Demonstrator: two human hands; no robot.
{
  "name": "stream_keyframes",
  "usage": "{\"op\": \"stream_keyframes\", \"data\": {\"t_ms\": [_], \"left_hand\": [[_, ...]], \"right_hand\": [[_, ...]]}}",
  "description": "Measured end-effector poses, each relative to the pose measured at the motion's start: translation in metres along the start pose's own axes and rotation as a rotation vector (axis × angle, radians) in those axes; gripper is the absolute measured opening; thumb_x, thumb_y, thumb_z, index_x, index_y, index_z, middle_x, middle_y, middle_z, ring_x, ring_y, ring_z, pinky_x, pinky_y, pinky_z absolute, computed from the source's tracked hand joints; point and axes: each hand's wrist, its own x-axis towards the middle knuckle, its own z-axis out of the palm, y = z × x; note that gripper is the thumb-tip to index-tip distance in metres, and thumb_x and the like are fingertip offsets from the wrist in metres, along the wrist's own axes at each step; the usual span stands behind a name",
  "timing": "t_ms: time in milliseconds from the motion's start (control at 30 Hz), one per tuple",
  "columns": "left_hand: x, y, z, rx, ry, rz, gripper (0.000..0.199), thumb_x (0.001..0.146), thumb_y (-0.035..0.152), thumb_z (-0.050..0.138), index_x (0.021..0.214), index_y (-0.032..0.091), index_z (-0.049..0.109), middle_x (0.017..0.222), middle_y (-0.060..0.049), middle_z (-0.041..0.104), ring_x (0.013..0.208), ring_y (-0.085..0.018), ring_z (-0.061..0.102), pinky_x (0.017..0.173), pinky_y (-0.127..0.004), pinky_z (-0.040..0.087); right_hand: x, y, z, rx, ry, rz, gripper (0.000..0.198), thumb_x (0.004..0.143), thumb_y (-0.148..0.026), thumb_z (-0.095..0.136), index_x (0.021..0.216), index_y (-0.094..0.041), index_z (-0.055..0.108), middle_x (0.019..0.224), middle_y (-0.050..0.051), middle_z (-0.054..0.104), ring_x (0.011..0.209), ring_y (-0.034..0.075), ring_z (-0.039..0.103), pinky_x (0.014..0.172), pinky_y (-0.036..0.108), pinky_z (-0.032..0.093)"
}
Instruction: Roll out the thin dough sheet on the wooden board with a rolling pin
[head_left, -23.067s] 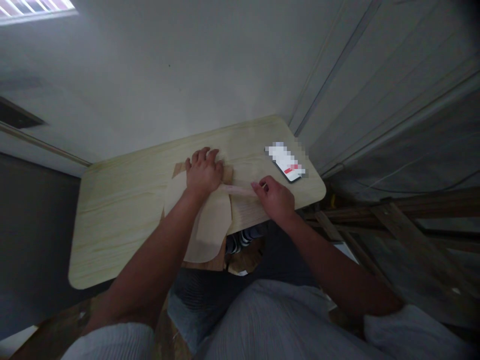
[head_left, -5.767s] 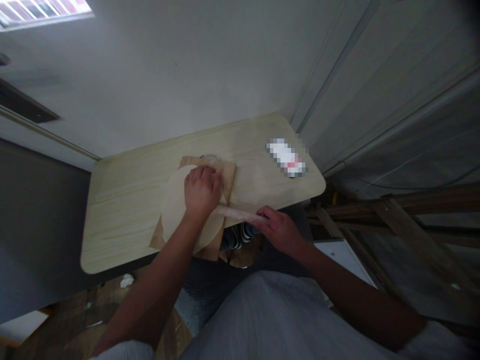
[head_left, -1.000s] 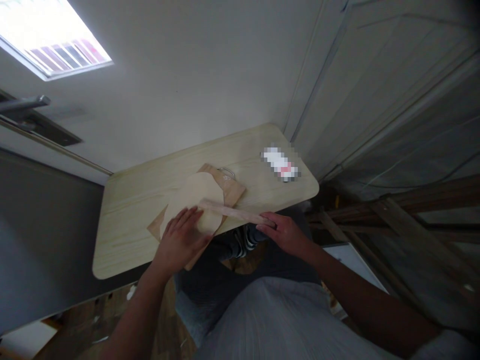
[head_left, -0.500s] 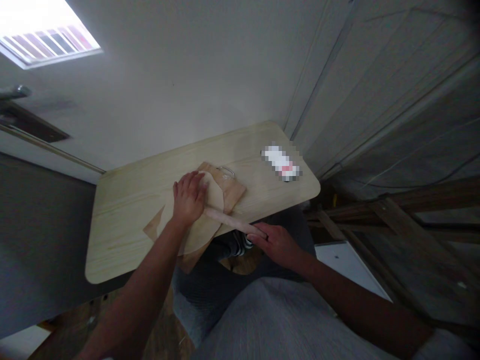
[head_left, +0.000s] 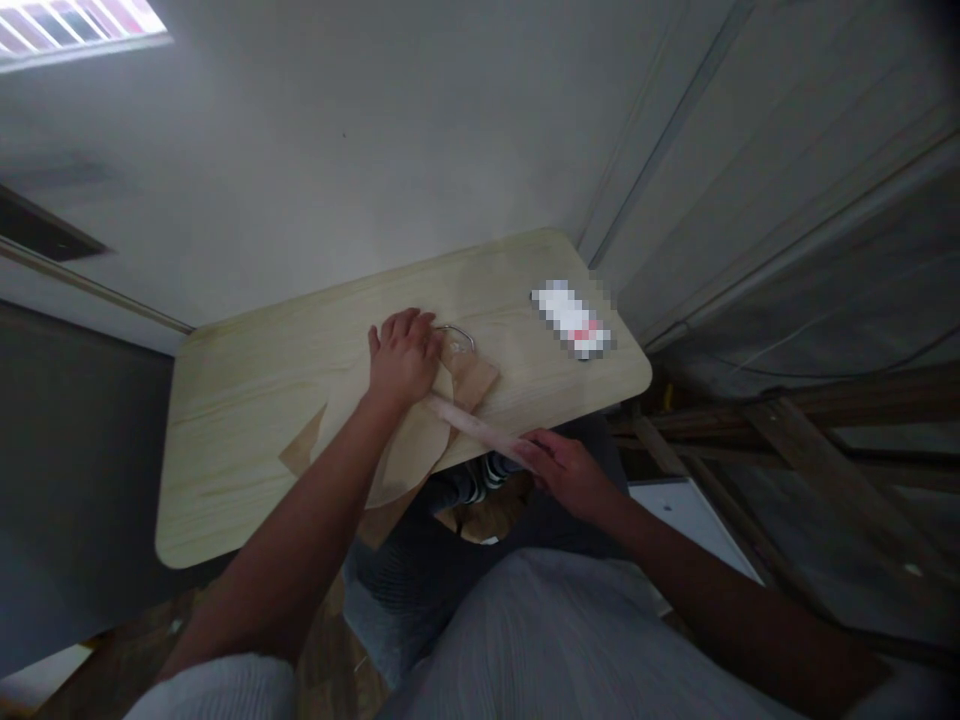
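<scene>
A pale, thin rolling pin (head_left: 480, 430) lies slantwise across a round, flat sheet of dough (head_left: 401, 462). My left hand (head_left: 406, 362) is over the pin's far end, its fingers bent down and that end hidden beneath it. At the near end, past the table's front edge, my right hand (head_left: 574, 478) holds the pin between thumb and fingers. Under the dough is a brown wooden board (head_left: 478, 378), its corners sticking out around the sheet. A metal ring handle (head_left: 461, 333) is at the board's far side.
The light wood-grain table (head_left: 232, 440) stands against a white door or wall (head_left: 360, 180). A blurred-out, phone-shaped object (head_left: 571, 318) lies at its right end. Dark wooden beams (head_left: 810, 440) and a white panel (head_left: 686, 510) are to the right. My legs are under the front edge.
My left hand has moved away from me and to the right over the dough, with the pin. My right hand has shifted slightly rightward, its fingers straighter on the pin. The view has tilted a little.
</scene>
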Motion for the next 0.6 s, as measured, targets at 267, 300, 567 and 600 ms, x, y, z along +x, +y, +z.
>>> {"op": "stream_keyframes", "data": {"t_ms": [267,300,567,600], "left_hand": [[-0.027,-0.024,-0.021,-0.138,0.127,-0.027,0.043,0.099,0.048,0.040,0.125,0.021,0.062,0.138,-0.011,0.060,0.133,-0.027,0.049,0.116,-0.049,0.031],[-0.034,-0.029,-0.025,-0.159,0.161,-0.032,0.043,0.099,0.048,0.040,0.124,0.021,0.063,0.136,-0.011,0.061,0.132,-0.026,0.050,0.116,-0.046,0.033],[-0.080,-0.053,-0.028,-0.180,0.116,0.008,0.042,0.100,0.048,0.038,0.125,0.024,0.061,0.136,-0.008,0.061,0.132,-0.024,0.050,0.115,-0.044,0.035],[-0.080,-0.053,-0.027,-0.158,0.095,0.021,0.043,0.101,0.047,0.036,0.127,0.024,0.061,0.137,-0.008,0.060,0.132,-0.025,0.049,0.115,-0.046,0.034]], "right_hand": [[-0.016,-0.020,0.029,-0.068,-0.133,-0.094,0.042,0.100,-0.054,0.046,0.083,-0.019,0.062,0.065,-0.001,0.059,0.058,0.012,0.051,0.053,0.024,0.034],[-0.018,-0.020,0.035,-0.116,-0.126,-0.117,0.041,0.100,-0.053,0.046,0.085,-0.019,0.063,0.067,-0.001,0.060,0.059,0.012,0.053,0.054,0.024,0.034],[-0.021,-0.011,0.058,-0.391,-0.058,-0.184,0.041,0.102,-0.053,0.042,0.095,-0.019,0.063,0.071,0.002,0.066,0.063,0.016,0.061,0.057,0.026,0.032],[-0.020,-0.011,0.058,-0.407,-0.056,-0.183,0.041,0.102,-0.053,0.042,0.094,-0.019,0.063,0.071,0.002,0.066,0.063,0.016,0.061,0.057,0.026,0.032]]}}
